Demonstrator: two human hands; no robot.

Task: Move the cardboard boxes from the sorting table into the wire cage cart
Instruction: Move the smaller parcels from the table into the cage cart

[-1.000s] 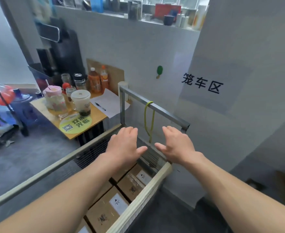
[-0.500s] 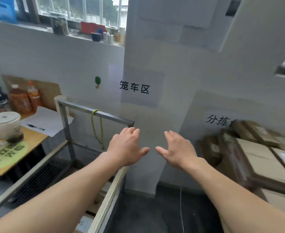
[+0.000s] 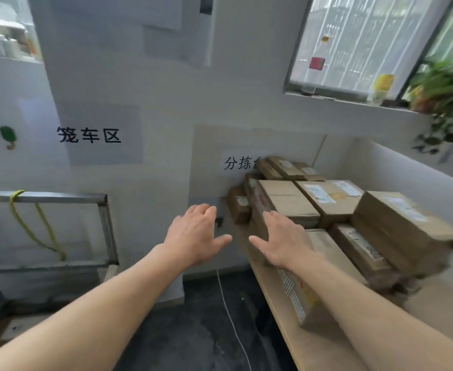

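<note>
boxes (image 3: 327,199) on table (image 3: 297,341), cart (image 3: 59,198) left

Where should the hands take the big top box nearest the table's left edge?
Probably take the big top box two-handed from the left: left hand on its exposed side face, right hand on its near end. A neighbouring box sits against its right side, blocking grip there.
</note>
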